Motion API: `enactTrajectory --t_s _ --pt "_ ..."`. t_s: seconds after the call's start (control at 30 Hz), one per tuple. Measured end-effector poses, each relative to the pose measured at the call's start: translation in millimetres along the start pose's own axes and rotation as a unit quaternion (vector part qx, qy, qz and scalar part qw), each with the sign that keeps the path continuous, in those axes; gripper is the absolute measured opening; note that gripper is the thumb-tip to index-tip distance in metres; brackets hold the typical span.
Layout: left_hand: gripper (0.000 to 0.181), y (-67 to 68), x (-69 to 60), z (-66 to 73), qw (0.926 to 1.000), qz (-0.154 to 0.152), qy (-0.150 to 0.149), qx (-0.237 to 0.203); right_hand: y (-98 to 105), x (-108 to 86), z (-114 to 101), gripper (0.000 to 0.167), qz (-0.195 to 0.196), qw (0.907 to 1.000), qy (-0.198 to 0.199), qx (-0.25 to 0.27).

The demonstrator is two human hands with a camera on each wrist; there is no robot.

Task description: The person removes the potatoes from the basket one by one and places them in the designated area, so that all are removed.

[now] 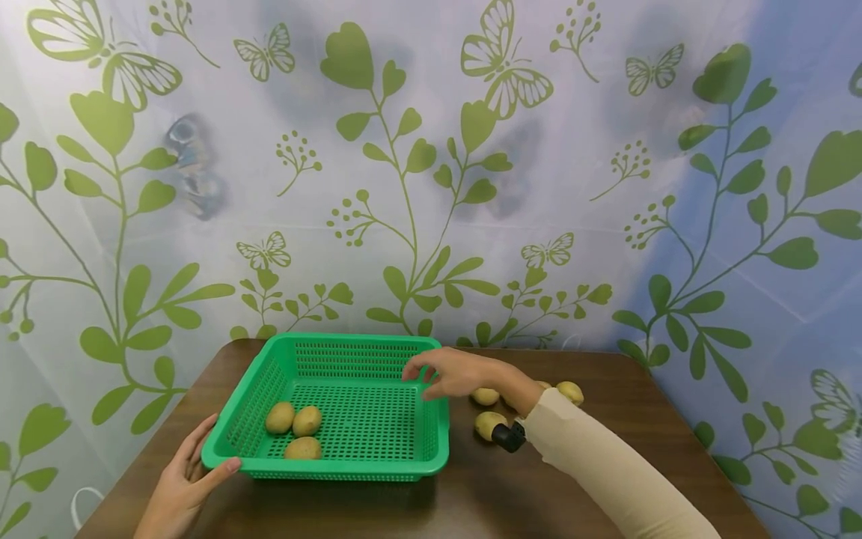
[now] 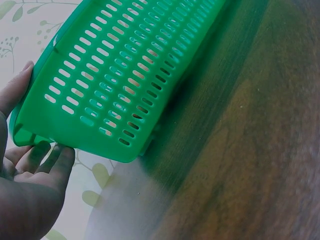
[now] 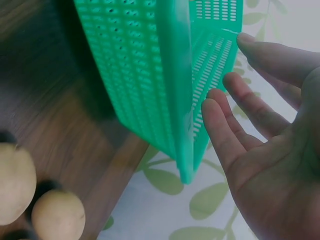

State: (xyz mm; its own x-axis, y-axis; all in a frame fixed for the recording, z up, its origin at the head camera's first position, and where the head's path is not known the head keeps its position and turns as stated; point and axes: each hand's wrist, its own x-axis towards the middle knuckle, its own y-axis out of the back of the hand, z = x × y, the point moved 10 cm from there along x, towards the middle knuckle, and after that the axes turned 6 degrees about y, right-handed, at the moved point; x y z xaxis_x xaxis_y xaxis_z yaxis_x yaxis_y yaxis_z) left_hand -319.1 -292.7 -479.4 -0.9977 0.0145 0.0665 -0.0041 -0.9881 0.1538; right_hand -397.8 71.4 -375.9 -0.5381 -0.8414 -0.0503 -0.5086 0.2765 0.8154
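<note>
A green plastic basket (image 1: 337, 466) with slotted walls stands on the table, and three potatoes (image 1: 303, 448) lie in its left part. My left hand (image 1: 176, 479) grips the basket's front left corner. In the left wrist view its thumb lies on the rim's outer side and its fingers (image 2: 60, 162) curl under the edge. Over the basket's right rim reaches my right hand (image 1: 458, 372), its fingers spread and loosely bent, holding nothing. In the right wrist view, the fingertips (image 3: 212, 107) appear beside the rim.
Several more potatoes (image 1: 569, 392) lie on the brown wooden table (image 1: 626, 434) right of the basket, some partly hidden by my right forearm. A black device (image 1: 508, 436) sits at the right wrist. Behind the table hangs a leaf-and-butterfly patterned curtain (image 1: 417, 209).
</note>
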Motion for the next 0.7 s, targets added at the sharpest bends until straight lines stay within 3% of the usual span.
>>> enactTrajectory --t_s 0.17,0.47,0.7 --pt "0.077 0.8 0.2 2.8 0.9999 0.003 -0.013 0.008 -6 13.0 -6 0.036 -0.013 0.9999 0.007 -0.001" --pt "0.078 -0.4 -0.3 0.0 1.0000 0.000 0.004 -0.004 -15 35.5 -17 0.035 -0.031 0.9992 0.010 -0.023" --pt "0.076 -0.9 -0.5 2.2 1.0000 0.001 -0.005 -0.001 -19 55.5 -24 0.035 -0.034 0.9990 0.022 -0.021"
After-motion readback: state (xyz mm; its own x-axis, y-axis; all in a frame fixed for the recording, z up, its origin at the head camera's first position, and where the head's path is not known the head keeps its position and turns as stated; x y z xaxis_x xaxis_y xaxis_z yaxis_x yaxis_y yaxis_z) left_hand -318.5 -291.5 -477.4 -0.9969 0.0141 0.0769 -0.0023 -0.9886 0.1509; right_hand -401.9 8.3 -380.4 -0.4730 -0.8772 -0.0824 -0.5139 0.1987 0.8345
